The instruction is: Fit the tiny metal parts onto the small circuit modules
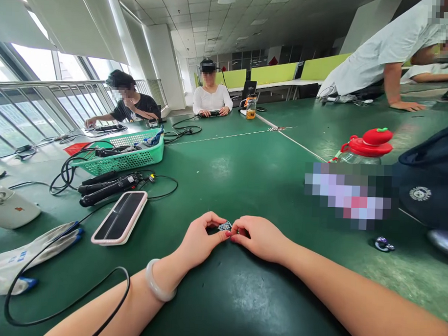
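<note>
Clock centred on the hands, 12 straight ahead. Small patterned piece (225, 226), likely a circuit board, lies between both hands at the tabletop (256, 296). Left hand (203, 238): fingers pinch it. Right hand (260, 238): fingers bunched at its 3 o'clock edge; cannot tell whether they grip it. Handling, judged: edges only, light pressure, nails off the printed face. Count: one piece; one phone (121, 218), 9 o'clock; one green basket (143, 161), 10 o'clock; one red-lidded bottle (370, 146), 2 o'clock.

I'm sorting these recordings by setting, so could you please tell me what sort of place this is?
Probably an open-plan office: lime-green partitions stand along white desks, and several people share a large green table.
</note>
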A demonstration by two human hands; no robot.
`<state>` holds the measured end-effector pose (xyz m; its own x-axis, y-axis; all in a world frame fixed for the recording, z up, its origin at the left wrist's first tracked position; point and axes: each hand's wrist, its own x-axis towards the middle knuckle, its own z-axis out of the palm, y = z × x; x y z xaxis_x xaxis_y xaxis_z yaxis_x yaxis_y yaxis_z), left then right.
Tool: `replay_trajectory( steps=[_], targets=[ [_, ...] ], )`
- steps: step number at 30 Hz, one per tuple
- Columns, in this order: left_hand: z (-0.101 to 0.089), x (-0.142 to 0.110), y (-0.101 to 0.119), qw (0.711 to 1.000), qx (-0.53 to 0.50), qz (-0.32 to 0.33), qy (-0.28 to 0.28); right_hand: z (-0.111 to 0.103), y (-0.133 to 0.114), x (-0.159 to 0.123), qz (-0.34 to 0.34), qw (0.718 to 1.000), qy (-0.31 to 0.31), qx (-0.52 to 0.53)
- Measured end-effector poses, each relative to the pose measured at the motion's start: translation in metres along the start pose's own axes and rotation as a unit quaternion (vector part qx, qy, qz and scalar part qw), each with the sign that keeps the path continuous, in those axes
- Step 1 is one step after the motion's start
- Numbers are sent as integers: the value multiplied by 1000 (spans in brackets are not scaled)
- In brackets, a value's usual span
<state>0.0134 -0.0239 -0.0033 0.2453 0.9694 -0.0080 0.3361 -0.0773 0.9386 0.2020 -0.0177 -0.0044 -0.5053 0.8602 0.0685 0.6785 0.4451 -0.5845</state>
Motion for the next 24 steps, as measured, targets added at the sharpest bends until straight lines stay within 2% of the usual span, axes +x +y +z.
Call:
replay_trajectory(
  steps=[7, 13, 17, 24],
  targets=[
    [0, -1, 1, 1000, 17, -5, -7, -1, 1, -3, -4, 1000, -9, -10],
    [-1, -1, 1, 998, 51, -3, -25, -5, 3, -3, 80, 996, 34, -23],
    [-1, -2, 3, 995, 89, 4, -35, -7, 4, -3, 114, 992, 38, -49],
    [-1, -3, 5, 993, 113, 3, -31, -7, 6, -2, 110, 991, 34, -70]
  ],
)
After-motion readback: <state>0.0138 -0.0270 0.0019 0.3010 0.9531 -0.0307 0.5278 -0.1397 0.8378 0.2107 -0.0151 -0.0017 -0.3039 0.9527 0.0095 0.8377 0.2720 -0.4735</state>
